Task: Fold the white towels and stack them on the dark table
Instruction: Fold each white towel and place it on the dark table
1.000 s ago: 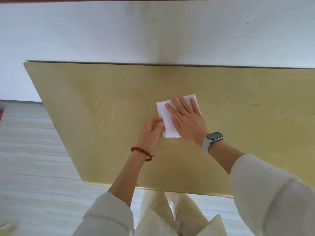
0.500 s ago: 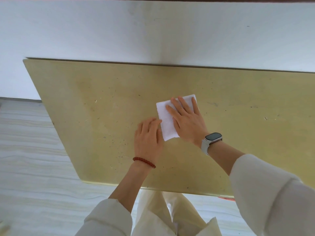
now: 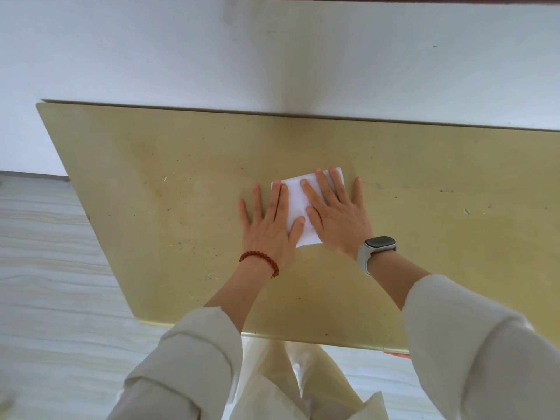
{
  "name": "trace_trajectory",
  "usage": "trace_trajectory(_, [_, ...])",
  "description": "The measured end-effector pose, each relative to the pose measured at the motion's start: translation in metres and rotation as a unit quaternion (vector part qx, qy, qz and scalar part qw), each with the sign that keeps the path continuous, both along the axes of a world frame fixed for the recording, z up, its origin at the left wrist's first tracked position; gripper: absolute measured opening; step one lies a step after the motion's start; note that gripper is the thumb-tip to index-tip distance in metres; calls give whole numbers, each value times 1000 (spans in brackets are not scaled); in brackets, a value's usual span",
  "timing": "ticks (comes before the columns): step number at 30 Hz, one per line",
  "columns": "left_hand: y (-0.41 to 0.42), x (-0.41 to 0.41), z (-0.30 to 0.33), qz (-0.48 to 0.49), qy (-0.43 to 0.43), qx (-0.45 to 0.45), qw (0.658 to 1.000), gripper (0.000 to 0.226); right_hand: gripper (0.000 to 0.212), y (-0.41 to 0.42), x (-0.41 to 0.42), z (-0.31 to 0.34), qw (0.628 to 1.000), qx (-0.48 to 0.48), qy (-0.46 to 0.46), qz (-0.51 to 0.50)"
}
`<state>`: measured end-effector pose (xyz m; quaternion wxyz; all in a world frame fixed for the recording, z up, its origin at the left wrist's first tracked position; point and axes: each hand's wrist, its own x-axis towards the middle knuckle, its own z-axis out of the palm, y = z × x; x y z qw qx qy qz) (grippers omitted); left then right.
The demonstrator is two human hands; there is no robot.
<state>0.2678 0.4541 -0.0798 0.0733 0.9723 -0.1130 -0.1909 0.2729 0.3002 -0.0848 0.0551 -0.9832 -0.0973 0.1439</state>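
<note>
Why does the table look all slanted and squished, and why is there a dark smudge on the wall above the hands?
In the head view the wide-angle lens bends things, so the table looks slanted with a skewed left edge. The grey patch on the wall is a soft shadow. Light is even, without harsh glare. The left hand, right hand and white towel look sharp.

cream sleeves (image 3: 194, 353), red bead bracelet (image 3: 260, 262) left wrist, grey-strapped smartwatch (image 3: 377, 248) right wrist.

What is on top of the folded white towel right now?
Both hands lie flat on the folded white towel: the left hand over its left edge, the right hand over its right part. The cloth under the palms is hidden.
</note>
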Motion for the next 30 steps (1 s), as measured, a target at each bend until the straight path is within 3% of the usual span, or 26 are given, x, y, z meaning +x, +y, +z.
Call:
trace_trajectory(3, [3,-1,5,66,-21,-97,993,62,57,-8,-4,9,990,128,-47,-34])
trace_trajectory(6, [2,-4,17,271,-85,-180,942,42,36,-16,-14,19,946,219,-143,-191])
trace_trajectory(9, [-5,0,24,403,-21,-190,895,25,24,-18,-13,26,916,205,-64,-338])
trace_trajectory(12, [-11,5,24,425,24,-184,886,19,23,-17,-3,27,890,225,13,-397])
trace_trajectory(16, [-16,12,25,443,45,-152,883,19,13,-17,12,30,899,170,77,-397])
trace_trajectory(19, [-23,19,29,412,70,-95,903,22,31,-14,20,35,904,140,119,-386])
trace_trajectory(23, [-29,22,31,393,75,-69,914,21,17,-4,14,36,924,129,85,-350])
trace_trajectory(26, [-26,11,34,413,32,-175,893,15,13,-3,3,39,910,217,41,-352])
trace_trajectory(28, [-21,-1,43,433,10,-273,859,8,5,-4,-2,47,859,331,52,-386])
trace_trajectory(30, [-11,-11,54,443,-9,-354,824,6,13,-2,-7,58,809,416,65,-411])
